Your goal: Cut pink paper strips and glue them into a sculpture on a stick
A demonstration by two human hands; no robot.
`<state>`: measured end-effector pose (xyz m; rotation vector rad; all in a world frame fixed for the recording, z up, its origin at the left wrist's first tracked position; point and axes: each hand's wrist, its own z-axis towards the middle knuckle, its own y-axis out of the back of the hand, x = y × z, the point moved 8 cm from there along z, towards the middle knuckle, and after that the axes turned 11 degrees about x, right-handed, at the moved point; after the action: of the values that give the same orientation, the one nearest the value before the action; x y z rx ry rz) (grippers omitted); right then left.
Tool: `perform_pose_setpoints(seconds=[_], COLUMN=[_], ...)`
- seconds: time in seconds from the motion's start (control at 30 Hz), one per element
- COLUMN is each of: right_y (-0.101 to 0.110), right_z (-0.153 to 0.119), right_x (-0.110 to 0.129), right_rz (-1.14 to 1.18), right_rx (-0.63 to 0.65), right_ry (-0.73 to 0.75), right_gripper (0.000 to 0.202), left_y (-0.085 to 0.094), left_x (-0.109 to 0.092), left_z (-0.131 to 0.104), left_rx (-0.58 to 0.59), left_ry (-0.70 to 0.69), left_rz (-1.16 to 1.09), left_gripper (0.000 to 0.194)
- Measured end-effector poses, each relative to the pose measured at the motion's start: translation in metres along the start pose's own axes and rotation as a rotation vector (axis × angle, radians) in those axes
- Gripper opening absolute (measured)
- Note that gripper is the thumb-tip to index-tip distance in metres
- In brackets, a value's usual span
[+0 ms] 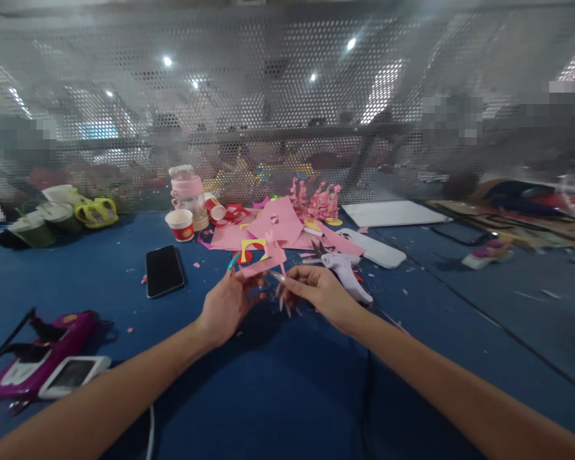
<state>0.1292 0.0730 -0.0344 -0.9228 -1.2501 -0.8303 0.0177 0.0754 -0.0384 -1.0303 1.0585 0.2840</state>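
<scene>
My left hand (227, 306) is closed on a pink paper piece (257, 267), its teal-nailed thumb or finger pointing up. My right hand (314, 287) pinches at the lower right end of the same pink piece, with its long nails near my left fingertips. Behind the hands lie pink sheets (280, 220) and a yellow cut-out (254, 243) with a round opening. Just right of my right hand is a white glue gun (345, 271), with dark scissor blades (318, 248) beside it.
A black phone (165, 271) lies left, near a paper cup (180, 225) and a pink-topped bottle (188, 191). A purple power strip (52, 351) sits at lower left. Pink figures (321, 201) stand behind; a white phone (376, 248) lies right. A perforated screen (268, 96) borders the table.
</scene>
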Motion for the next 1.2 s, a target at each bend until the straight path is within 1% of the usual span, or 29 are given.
perform_pose_setpoints(seconds=[0.1, 0.17, 0.27, 0.33, 0.43, 0.5, 0.57, 0.63, 0.8, 1.0, 1.07, 1.2], right_y=[0.0, 0.0, 0.0, -0.002, -0.008, -0.011, -0.014, -0.019, -0.024, -0.025, -0.023, -0.012], right_z=[0.001, 0.001, 0.002, 0.002, 0.002, 0.002, 0.0, -0.001, -0.002, -0.002, -0.001, 0.001], right_x=[-0.002, -0.004, -0.008, -0.009, -0.011, -0.011, -0.012, -0.012, -0.01, -0.015, -0.015, -0.011], right_rz=[0.02, 0.035, 0.053, 0.055, 0.058, 0.058, 0.052, 0.045, 0.035, 0.009, 0.029, 0.1], right_rx=[0.007, 0.007, 0.012, 0.027, 0.062, 0.075, 0.081, 0.104, 0.128, 0.137, 0.123, 0.051], right_ry=[-0.021, -0.036, -0.048, -0.052, -0.058, -0.067, -0.085, -0.106, -0.114, -0.127, -0.112, -0.064], right_gripper=[0.032, 0.033, 0.032, 0.031, 0.03, 0.031, 0.033, 0.035, 0.035, 0.033, 0.035, 0.033], left_y=[0.008, 0.01, 0.011, 0.01, 0.011, 0.014, 0.015, 0.015, 0.013, 0.007, 0.002, -0.003], left_x=[0.0, 0.002, 0.002, 0.0, -0.001, -0.004, -0.006, -0.006, -0.005, 0.003, 0.005, 0.003], left_z=[0.0, 0.001, 0.001, 0.002, 0.003, 0.002, 0.002, 0.003, 0.004, 0.005, 0.005, 0.003], left_rx=[-0.074, -0.097, -0.099, -0.081, -0.079, -0.108, -0.131, -0.125, -0.108, -0.078, -0.04, -0.001], left_ry=[-0.01, 0.0, -0.027, -0.05, -0.065, -0.081, -0.096, -0.105, -0.11, -0.015, 0.014, 0.012], left_rz=[-0.03, -0.04, 0.025, 0.103, 0.246, 0.343, 0.399, 0.416, 0.361, 0.203, 0.172, 0.093], left_gripper=[0.034, 0.029, 0.018, 0.012, 0.019, 0.021, 0.023, 0.025, 0.025, 0.032, 0.038, 0.049])
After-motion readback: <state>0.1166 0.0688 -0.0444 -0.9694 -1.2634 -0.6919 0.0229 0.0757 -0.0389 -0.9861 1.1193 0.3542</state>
